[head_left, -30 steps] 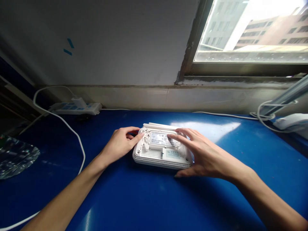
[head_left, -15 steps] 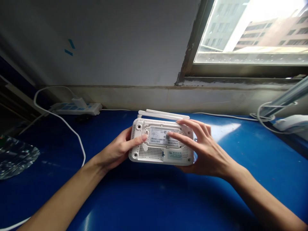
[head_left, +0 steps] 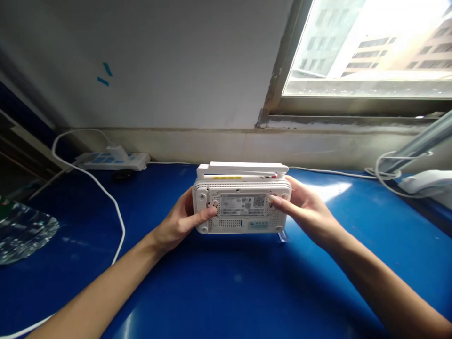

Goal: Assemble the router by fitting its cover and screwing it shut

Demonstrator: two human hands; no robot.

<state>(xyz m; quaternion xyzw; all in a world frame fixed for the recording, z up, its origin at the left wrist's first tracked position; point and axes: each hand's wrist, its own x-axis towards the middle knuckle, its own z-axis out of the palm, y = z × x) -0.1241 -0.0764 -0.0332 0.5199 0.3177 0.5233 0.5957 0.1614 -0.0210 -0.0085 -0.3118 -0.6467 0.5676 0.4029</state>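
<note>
A white Wi-Fi router [head_left: 226,225] is held up between both hands, its vented underside with a printed label [head_left: 242,205] facing me. Two white antennas [head_left: 247,167] lie folded along its top edge, above a strip of ports with yellow marks. My left hand [head_left: 180,221] grips the left end, thumb on the underside and fingers hidden behind. At the right end my right hand [head_left: 310,207] holds on the same way, thumb beside the label. Below the router's right corner a small clear plastic piece [head_left: 282,236] shows; whether it touches the router I cannot tell.
On the blue tabletop [head_left: 226,292], a white power strip [head_left: 120,162] with a plugged-in adapter stands back left, its white cable [head_left: 109,197] looping forward. A clear plastic bottle [head_left: 28,230] lies at far left. A metal post [head_left: 416,143] wrapped with cable is at right, below the window.
My right hand has shifted from fingers spread over the label to gripping the right end with its thumb. The router has tipped, showing more of its antenna and port edge.
</note>
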